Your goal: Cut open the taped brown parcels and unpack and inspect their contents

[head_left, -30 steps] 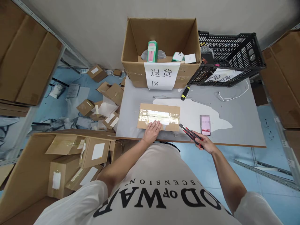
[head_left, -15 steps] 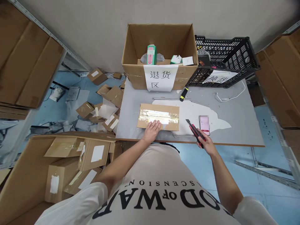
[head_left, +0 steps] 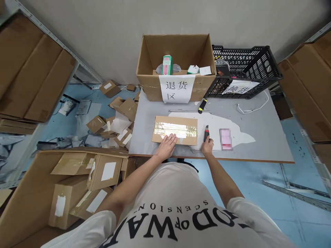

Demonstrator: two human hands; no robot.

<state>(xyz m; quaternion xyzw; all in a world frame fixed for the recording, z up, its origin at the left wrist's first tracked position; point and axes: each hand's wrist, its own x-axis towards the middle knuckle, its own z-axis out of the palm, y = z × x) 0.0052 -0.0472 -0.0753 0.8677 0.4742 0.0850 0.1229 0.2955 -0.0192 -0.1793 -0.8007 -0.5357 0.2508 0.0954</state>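
Note:
A closed cardboard box (head_left: pixel 160 124), sealed with shiny tape, lies on the table near its front edge. My left hand (head_left: pixel 167 145) rests flat on the near side of its top, fingers stretched out and holding nothing. To the right of the box, my right hand (head_left: pixel 207 146) is wrapped round a red and black utility knife (head_left: pixel 207 133). Its blade end points away from me and is apart from the box. A phone (head_left: pixel 226 139) with a blurred pink screen lies just right of that hand. White paper (head_left: pixel 232 124) is spread beneath.
At the table's back stand an open carton (head_left: pixel 148 86) with small boxes inside and a black plastic crate (head_left: pixel 252 90). A yellow and black tool (head_left: pixel 202 106) lies before them. A white cable (head_left: pixel 250 111) curls at right. Left of the table is a large carton (head_left: pixel 23 193) of parcels.
My right hand has moved left with the utility knife, closer to the box, and the blade now points straight ahead. My left hand stays on the box. The view has shifted slightly.

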